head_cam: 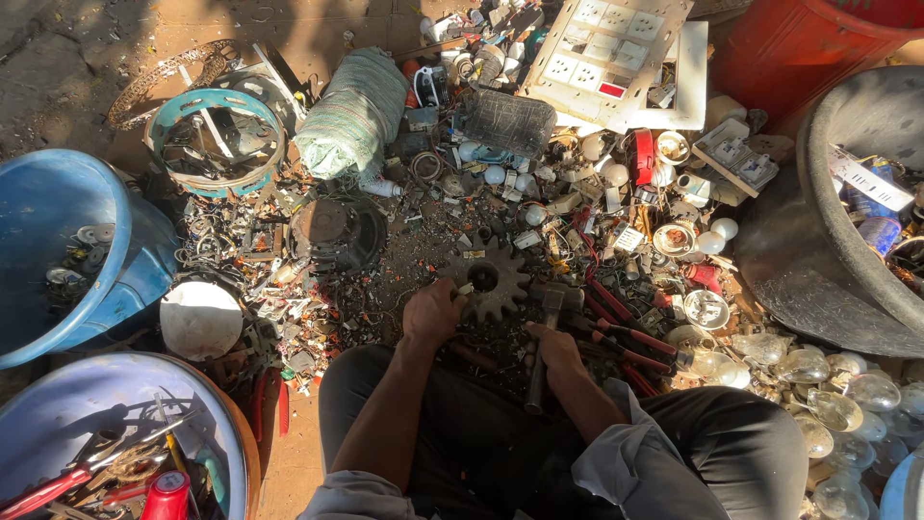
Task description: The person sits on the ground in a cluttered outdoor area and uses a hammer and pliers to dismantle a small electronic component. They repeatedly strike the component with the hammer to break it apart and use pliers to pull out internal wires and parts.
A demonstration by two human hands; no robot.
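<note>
Seen from the head camera, dark-trousered knees are nearest, ringed by a blue plastic tub [58, 250], a grey basin [828, 250] and clear glass bulbs [828, 404] at right. A white switch panel [606, 53] is propped beyond the scrap. The left hand [430, 313] is pressed, fingers curled, against a rusty toothed gear wheel [491, 279]. The right hand [553, 349] is closed around a wooden-handled hammer [544, 347], its head beside the gear.

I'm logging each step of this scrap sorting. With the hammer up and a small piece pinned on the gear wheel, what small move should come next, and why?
Probably a short, controlled tap. The right hand grips the hammer with its head just beside the gear wheel, where the left hand pins a small pale piece. Fingers sit close to that spot, so a light blow seems safest.
</note>
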